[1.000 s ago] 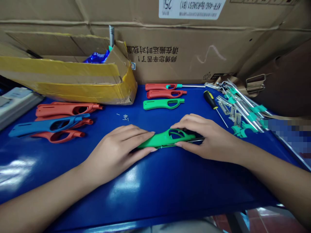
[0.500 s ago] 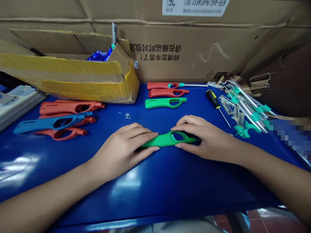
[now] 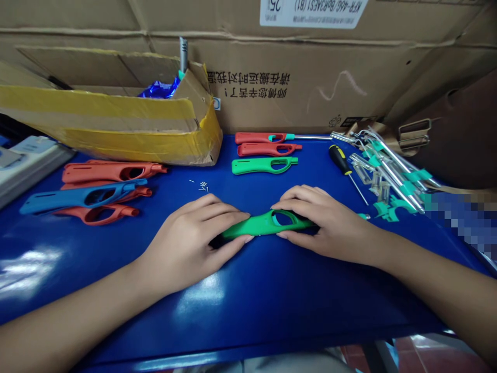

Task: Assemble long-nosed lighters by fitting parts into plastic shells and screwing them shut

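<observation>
A green lighter casing (image 3: 258,226) lies low over the blue table in front of me, its trigger loop toward the right. My left hand (image 3: 194,235) is closed round its left end, thumb along the near side and fingers over the far side. Around the loop end, my right hand (image 3: 324,220) grips with thumb and fingers, hiding that tip. Beyond my hands rests a second green casing (image 3: 252,166), with a red casing (image 3: 256,149) and a red lighter with a metal tube (image 3: 252,137) behind it.
On the left lie several red casings (image 3: 97,171) and a blue casing (image 3: 62,199). Small screws (image 3: 203,186) sit beyond my left hand. To the right are a screwdriver (image 3: 341,161) and a heap of metal tubes (image 3: 394,166). A taped cardboard box (image 3: 155,140) stands at the back left.
Both hands still hold the green casing, which has shifted very slightly to the left. A small teal-tipped piece now shows beside my right wrist. The other things lie as before.
</observation>
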Demonstrator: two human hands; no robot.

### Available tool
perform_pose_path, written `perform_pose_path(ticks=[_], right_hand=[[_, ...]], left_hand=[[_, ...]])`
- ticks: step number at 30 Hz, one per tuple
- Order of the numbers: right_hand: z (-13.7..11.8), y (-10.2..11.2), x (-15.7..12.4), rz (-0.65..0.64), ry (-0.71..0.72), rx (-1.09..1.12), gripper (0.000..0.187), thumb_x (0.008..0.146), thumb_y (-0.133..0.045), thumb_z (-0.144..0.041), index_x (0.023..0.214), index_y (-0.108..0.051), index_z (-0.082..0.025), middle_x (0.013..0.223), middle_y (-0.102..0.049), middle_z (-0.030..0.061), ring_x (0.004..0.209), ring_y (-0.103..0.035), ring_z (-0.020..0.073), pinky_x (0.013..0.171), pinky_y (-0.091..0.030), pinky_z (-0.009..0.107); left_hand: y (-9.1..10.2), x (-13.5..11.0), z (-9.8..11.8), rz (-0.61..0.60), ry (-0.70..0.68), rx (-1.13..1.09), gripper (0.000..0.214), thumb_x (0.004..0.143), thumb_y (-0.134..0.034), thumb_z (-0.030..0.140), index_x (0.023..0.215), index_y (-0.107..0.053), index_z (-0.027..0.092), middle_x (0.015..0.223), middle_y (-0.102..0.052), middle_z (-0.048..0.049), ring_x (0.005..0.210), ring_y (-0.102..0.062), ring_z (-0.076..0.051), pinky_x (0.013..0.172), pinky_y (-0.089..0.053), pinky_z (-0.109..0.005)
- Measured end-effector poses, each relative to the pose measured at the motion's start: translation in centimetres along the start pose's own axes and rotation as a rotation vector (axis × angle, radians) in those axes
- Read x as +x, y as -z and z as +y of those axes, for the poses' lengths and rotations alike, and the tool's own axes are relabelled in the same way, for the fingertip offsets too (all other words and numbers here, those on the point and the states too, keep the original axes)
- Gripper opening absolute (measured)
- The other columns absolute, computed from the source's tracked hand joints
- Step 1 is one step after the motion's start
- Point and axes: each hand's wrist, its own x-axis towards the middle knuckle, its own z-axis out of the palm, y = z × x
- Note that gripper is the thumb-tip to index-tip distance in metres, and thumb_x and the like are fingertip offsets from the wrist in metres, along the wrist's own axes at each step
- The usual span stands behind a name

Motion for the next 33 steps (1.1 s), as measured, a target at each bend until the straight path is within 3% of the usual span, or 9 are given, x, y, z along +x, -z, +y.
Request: perform_pose_path(ticks=[11, 14, 19, 27, 33], right_hand=[[0.1, -0.3, 0.1, -0.010, -0.008, -0.025, 0.032, 0.096, -0.065, -0.036, 0.126, -0.061, -0.024, 0.122, -0.063, 0.0076, 0.113, -0.058, 0.0241, 0.097, -0.046, 0.044], [-0.3, -0.3, -0.1, -0.023, 0.027, -0.153, 0.036, 0.098, -0.063, -0.038, 0.129, -0.061, -0.020, 0.121, -0.064, 0.0100, 0.110, -0.060, 0.0263, 0.095, -0.049, 0.046], [-0.9, 0.0, -0.4, 0.000, 0.201, -0.407, 0.036, 0.101, -0.054, -0.030, 0.127, -0.064, -0.007, 0.118, -0.068, 0.0170, 0.106, -0.065, 0.0302, 0.088, -0.055, 0.045], [0.5, 0.2, -0.5, 0.078, 0.215, -0.285, 0.031, 0.102, -0.054, -0.028, 0.126, -0.067, -0.014, 0.117, -0.073, 0.0098, 0.100, -0.069, 0.0224, 0.089, -0.054, 0.038], [0.4, -0.2, -0.5, 0.068, 0.205, -0.175, 0.024, 0.102, -0.054, -0.025, 0.118, -0.070, -0.015, 0.114, -0.073, 0.0077, 0.101, -0.068, 0.0197, 0.092, -0.052, 0.034]], left_hand=[[0.2, 0.0, -0.1, -0.049, -0.001, 0.050, 0.024, 0.095, -0.068, 0.034, 0.113, -0.074, 0.019, 0.106, -0.076, -0.0051, 0.094, -0.065, -0.023, 0.083, -0.056, -0.038], [0.2, 0.0, 0.3, -0.058, -0.051, 0.138, 0.024, 0.097, -0.065, 0.034, 0.113, -0.073, 0.018, 0.105, -0.076, -0.0055, 0.092, -0.066, -0.023, 0.079, -0.057, -0.039], [0.0, -0.3, 0.9, -0.053, -0.135, 0.267, 0.027, 0.098, -0.063, 0.028, 0.118, -0.070, 0.012, 0.105, -0.075, -0.0078, 0.088, -0.066, -0.025, 0.074, -0.057, -0.040], [-0.5, -0.2, -0.6, -0.039, -0.123, 0.027, 0.031, 0.099, -0.063, 0.026, 0.127, -0.067, 0.013, 0.108, -0.074, -0.0081, 0.091, -0.067, -0.021, 0.082, -0.056, -0.034], [-0.6, 0.0, -0.4, -0.030, -0.093, -0.123, 0.028, 0.098, -0.065, 0.023, 0.124, -0.069, 0.012, 0.108, -0.075, -0.0075, 0.092, -0.065, -0.018, 0.085, -0.053, -0.031]])
